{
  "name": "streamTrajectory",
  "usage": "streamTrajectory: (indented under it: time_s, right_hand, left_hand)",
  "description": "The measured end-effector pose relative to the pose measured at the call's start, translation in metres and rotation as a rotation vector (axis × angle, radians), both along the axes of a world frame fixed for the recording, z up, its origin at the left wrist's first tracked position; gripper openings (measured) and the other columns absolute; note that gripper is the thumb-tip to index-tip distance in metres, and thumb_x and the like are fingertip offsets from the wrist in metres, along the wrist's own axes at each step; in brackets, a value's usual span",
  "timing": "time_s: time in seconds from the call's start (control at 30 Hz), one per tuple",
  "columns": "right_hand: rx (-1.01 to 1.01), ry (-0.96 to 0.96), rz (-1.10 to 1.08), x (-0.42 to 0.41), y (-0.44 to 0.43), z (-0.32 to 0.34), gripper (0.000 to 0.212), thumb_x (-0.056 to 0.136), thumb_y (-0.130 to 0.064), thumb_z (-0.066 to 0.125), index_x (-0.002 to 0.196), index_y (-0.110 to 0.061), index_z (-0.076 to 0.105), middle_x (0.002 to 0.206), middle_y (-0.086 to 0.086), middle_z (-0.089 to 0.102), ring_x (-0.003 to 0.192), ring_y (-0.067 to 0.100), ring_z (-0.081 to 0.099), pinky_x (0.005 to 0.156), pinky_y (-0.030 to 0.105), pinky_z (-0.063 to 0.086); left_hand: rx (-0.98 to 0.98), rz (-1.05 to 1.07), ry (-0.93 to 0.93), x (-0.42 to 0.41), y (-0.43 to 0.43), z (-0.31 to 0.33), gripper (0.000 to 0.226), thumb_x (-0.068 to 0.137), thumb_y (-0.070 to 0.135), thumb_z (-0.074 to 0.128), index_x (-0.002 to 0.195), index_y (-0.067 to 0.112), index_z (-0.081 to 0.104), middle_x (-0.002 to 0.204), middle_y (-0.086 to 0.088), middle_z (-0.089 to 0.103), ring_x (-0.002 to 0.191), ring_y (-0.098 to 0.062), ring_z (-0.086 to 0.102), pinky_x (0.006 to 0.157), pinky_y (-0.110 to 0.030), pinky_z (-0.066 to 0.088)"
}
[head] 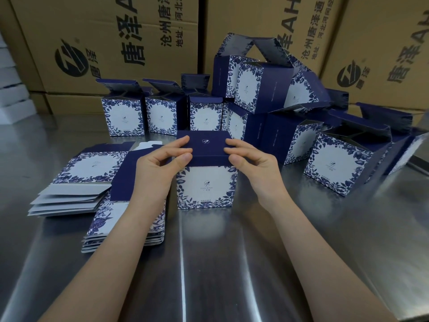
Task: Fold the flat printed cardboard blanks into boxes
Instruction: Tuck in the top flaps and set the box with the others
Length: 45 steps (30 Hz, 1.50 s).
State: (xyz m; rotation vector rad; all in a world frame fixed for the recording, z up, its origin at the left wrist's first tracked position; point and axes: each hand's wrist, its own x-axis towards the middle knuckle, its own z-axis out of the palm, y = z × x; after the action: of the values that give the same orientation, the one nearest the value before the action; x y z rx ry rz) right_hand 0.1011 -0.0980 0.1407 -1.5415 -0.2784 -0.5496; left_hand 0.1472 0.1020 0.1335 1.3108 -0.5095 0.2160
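Note:
A blue-and-white floral box (205,184) stands upright on the steel table in front of me, its navy lid flap (204,144) folded down over the top. My left hand (162,159) pinches the lid's left front edge with thumb and fingers. My right hand (250,156) pinches the right front edge the same way. Two stacks of flat printed blanks lie to the left: one (79,180) farther left, one (130,205) partly under my left forearm.
Several folded boxes with open tops stand in a row behind (123,117) and are piled at the right (336,163). Large brown shipping cartons (104,43) wall off the back. The steel table (220,263) stretches toward me.

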Motion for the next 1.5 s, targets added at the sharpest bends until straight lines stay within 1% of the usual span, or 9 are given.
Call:
streamTrajectory:
  time_s: [0.13, 0.27, 0.4, 0.53, 0.67, 0.93, 1.07, 1.27, 1.5]
  right_hand:
    - [-0.033, 0.031, 0.021, -0.001, -0.005, 0.0, 0.025, 0.088, 0.0, 0.067, 0.098, -0.02, 0.076, 0.122, -0.011, 0.068, 0.127, 0.008, 0.054, 0.096, 0.02, 0.048]
    - [-0.013, -0.004, -0.012, 0.0, -0.001, 0.0, 0.022, 0.088, 0.002, 0.065, 0.093, -0.018, 0.076, 0.116, -0.009, 0.069, 0.122, 0.013, 0.058, 0.083, 0.016, 0.049]
    - [-0.028, 0.012, 0.01, 0.0, -0.005, -0.001, 0.023, 0.088, 0.0, 0.066, 0.097, -0.018, 0.076, 0.12, -0.011, 0.069, 0.123, 0.009, 0.057, 0.086, 0.016, 0.049]
    - [-0.065, 0.045, 0.042, 0.0, -0.01, -0.002, 0.028, 0.085, -0.001, 0.07, 0.1, -0.024, 0.076, 0.126, -0.011, 0.066, 0.128, 0.007, 0.053, 0.102, 0.03, 0.048]
    - [-0.052, 0.0, -0.025, 0.005, -0.006, -0.006, 0.029, 0.084, 0.0, 0.071, 0.092, -0.027, 0.078, 0.12, -0.009, 0.069, 0.123, 0.014, 0.058, 0.095, 0.037, 0.051]
    - [-0.305, -0.07, -0.18, 0.005, -0.002, -0.012, 0.03, 0.079, -0.027, 0.072, 0.1, -0.047, 0.069, 0.133, -0.019, 0.059, 0.129, 0.007, 0.051, 0.102, 0.041, 0.047]
    - [-0.227, -0.054, -0.233, 0.008, -0.001, -0.012, 0.034, 0.076, -0.016, 0.075, 0.091, -0.046, 0.072, 0.125, -0.016, 0.064, 0.123, 0.008, 0.056, 0.102, 0.048, 0.046]
    - [-0.054, -0.155, -0.421, -0.003, -0.01, 0.009, 0.038, 0.078, 0.002, 0.075, 0.091, -0.034, 0.071, 0.12, -0.003, 0.067, 0.117, 0.011, 0.061, 0.101, 0.04, 0.049]
    - [0.201, -0.398, -0.744, -0.02, -0.035, 0.046, 0.03, 0.081, 0.0, 0.071, 0.1, -0.023, 0.067, 0.124, 0.011, 0.063, 0.118, 0.025, 0.061, 0.101, 0.043, 0.05]
  left_hand:
    - [-0.023, -0.03, 0.008, -0.001, 0.005, 0.002, 0.027, 0.084, 0.003, 0.07, 0.077, 0.028, 0.079, 0.116, 0.009, 0.072, 0.116, -0.01, 0.064, 0.095, -0.027, 0.053]
    - [-0.032, -0.022, 0.013, -0.001, 0.004, 0.004, 0.033, 0.084, -0.003, 0.068, 0.071, 0.025, 0.078, 0.111, 0.008, 0.074, 0.108, -0.01, 0.068, 0.087, -0.02, 0.054]
    - [-0.023, -0.024, 0.002, 0.0, 0.004, 0.004, 0.032, 0.084, -0.002, 0.069, 0.071, 0.026, 0.077, 0.112, 0.008, 0.074, 0.109, -0.01, 0.067, 0.088, -0.022, 0.055]
    - [0.027, -0.059, -0.019, 0.004, 0.011, 0.001, 0.025, 0.082, 0.005, 0.071, 0.079, 0.029, 0.079, 0.117, 0.009, 0.072, 0.116, -0.01, 0.064, 0.092, -0.022, 0.054]
    - [-0.021, -0.019, -0.025, 0.004, 0.006, -0.002, 0.028, 0.083, 0.001, 0.071, 0.078, 0.027, 0.079, 0.115, 0.007, 0.073, 0.112, -0.01, 0.066, 0.085, -0.017, 0.053]
    - [-0.018, 0.074, -0.024, -0.001, -0.001, -0.003, 0.029, 0.085, 0.003, 0.072, 0.083, 0.032, 0.077, 0.126, 0.014, 0.066, 0.12, -0.004, 0.06, 0.093, -0.022, 0.052]
    - [-0.004, 0.231, 0.018, -0.011, -0.011, -0.001, 0.027, 0.085, 0.012, 0.075, 0.101, 0.033, 0.069, 0.125, 0.003, 0.066, 0.111, -0.015, 0.066, 0.097, -0.038, 0.053]
    - [0.112, 0.433, -0.188, -0.027, -0.018, 0.006, 0.014, 0.094, 0.022, 0.064, 0.106, 0.029, 0.064, 0.107, 0.007, 0.066, 0.093, 0.0, 0.062, 0.079, -0.012, 0.046]
    - [0.506, 0.19, -0.4, -0.036, -0.032, -0.006, 0.009, 0.091, 0.016, 0.062, 0.091, 0.016, 0.071, 0.085, 0.007, 0.07, 0.076, -0.008, 0.061, 0.074, -0.026, 0.05]
